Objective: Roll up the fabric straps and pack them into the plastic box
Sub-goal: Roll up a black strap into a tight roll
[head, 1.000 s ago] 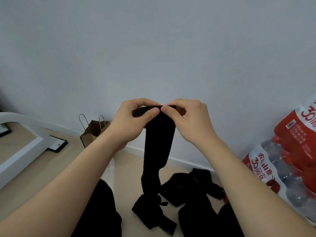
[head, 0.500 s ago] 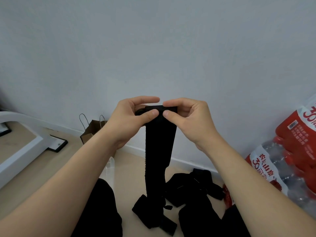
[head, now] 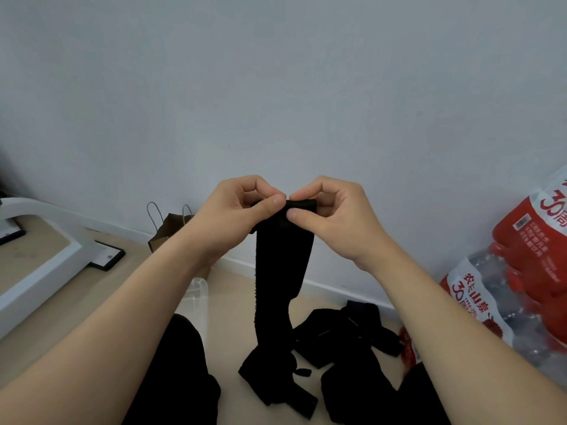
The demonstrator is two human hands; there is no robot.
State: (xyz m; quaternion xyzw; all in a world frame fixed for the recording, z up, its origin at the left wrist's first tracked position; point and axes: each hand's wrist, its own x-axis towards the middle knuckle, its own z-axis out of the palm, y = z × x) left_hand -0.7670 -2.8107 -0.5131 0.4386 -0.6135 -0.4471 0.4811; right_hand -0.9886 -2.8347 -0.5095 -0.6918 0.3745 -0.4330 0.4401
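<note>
A pale grey wall (head: 276, 87) fills the upper part of the view, and a light wooden floor (head: 76, 302) runs along its foot. At the right edge, shrink-wrapped packs of bottled water (head: 521, 271) with red and white labels are stacked against the wall. At the left, a white furniture frame (head: 46, 271) stands on the floor. A long black fabric strap (head: 282, 271) hangs in mid-air between the two forearms. Its top end is wound into a small tight roll at hand height, and its bottom end lies bunched on the floor. Just right of that bunched end lies a loose pile of more black straps (head: 346, 332). The left hand (head: 233, 213) and right hand (head: 334, 216) meet at the roll, with the fingers (head: 273, 204) curled, thumb and forefinger of each hand pinching the rolled end from either side. A brown paper bag (head: 167, 228) with twisted handles stands by the wall behind the left wrist. The clear plastic box (head: 198, 299) sits on the floor, mostly hidden by the left forearm; its contents cannot be made out.
</note>
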